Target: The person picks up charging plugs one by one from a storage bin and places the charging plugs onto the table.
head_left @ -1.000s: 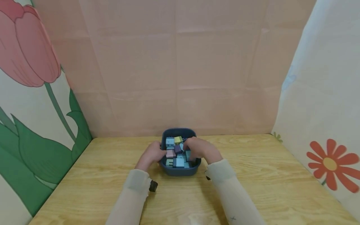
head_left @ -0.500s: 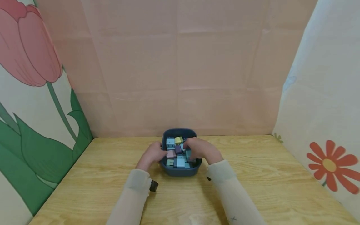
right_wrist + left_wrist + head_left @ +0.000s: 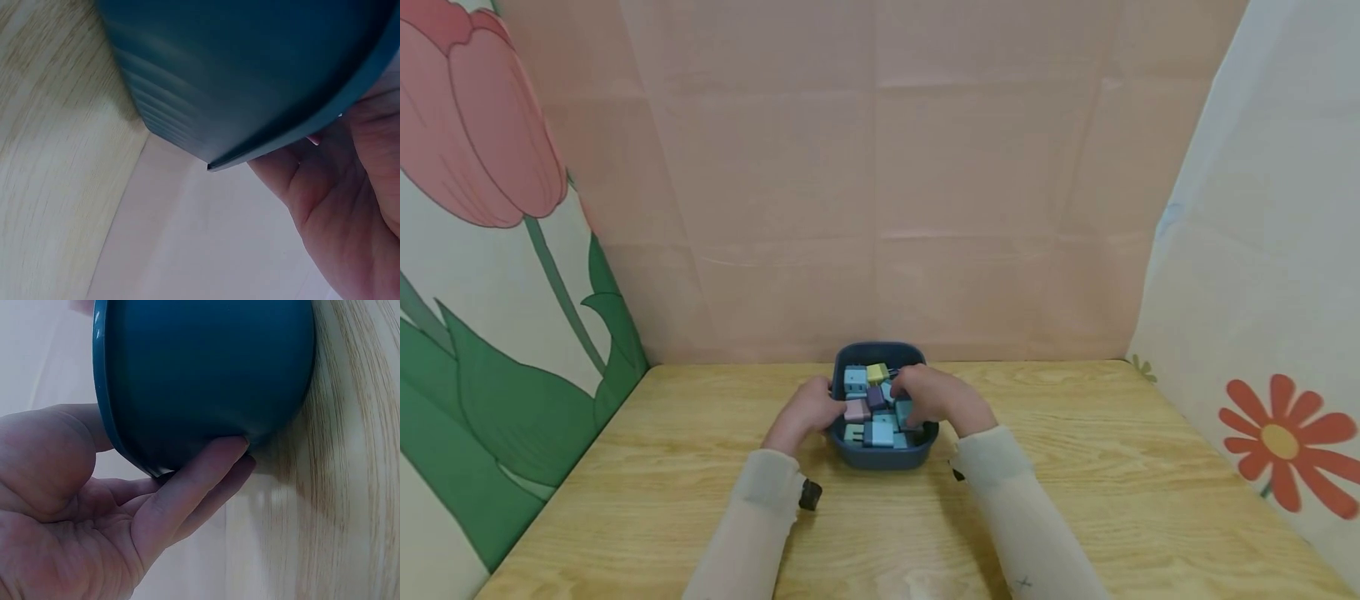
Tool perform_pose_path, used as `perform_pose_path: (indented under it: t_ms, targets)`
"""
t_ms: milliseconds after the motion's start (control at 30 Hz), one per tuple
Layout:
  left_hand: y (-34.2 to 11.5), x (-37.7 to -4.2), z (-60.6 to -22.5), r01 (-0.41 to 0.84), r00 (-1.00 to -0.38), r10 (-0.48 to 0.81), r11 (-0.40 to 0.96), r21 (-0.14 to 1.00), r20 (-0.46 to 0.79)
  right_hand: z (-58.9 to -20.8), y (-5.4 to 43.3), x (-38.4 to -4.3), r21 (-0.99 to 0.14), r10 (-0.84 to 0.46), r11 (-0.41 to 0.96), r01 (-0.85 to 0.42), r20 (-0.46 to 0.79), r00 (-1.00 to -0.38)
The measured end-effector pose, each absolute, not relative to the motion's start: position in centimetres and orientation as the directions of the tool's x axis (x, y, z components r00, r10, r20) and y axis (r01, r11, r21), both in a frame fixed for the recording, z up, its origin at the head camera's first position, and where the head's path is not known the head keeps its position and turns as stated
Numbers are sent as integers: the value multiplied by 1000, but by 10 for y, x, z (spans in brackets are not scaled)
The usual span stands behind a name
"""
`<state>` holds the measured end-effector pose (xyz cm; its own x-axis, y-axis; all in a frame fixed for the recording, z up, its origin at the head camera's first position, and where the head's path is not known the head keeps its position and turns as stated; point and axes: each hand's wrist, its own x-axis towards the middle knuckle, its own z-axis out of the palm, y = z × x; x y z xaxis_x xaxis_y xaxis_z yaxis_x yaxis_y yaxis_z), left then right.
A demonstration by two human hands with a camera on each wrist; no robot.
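Note:
A dark blue bin (image 3: 880, 458) stands on the table near the back wall, filled with several small charger plugs in light blue, yellow, pink and purple. My left hand (image 3: 808, 410) grips the bin's left rim, the thumb over the edge and the fingers against the outer wall, as the left wrist view shows. Over the right rim, my right hand (image 3: 936, 396) reaches in among the plugs, next to a teal plug (image 3: 903, 413). Its fingertips are hidden; the bin wall covers them in the right wrist view. A yellow plug (image 3: 877, 373) and a pink plug (image 3: 856, 410) lie on top.
The wooden table (image 3: 662, 467) extends to both sides of the bin. A pink sheet (image 3: 880, 183) hangs close behind it. Printed sheets stand at the left with a tulip (image 3: 490, 125) and at the right with a red flower (image 3: 1279, 440).

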<state>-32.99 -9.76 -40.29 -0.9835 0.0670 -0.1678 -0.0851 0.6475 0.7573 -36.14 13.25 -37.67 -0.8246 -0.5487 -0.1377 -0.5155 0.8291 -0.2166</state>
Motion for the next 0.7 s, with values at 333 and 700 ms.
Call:
perform_pose_path:
  t_ms: [333, 700]
  targets:
    - [-97, -329, -401, -91, -982, 67, 646, 758, -174, -376, 136, -363, -232, -562, 815, -532, -90, -822]
    - [-97, -329, -400, -107, -980, 61, 636, 764, -189, -370, 140, -360, -245, -555, 809, -534, -19, -832]
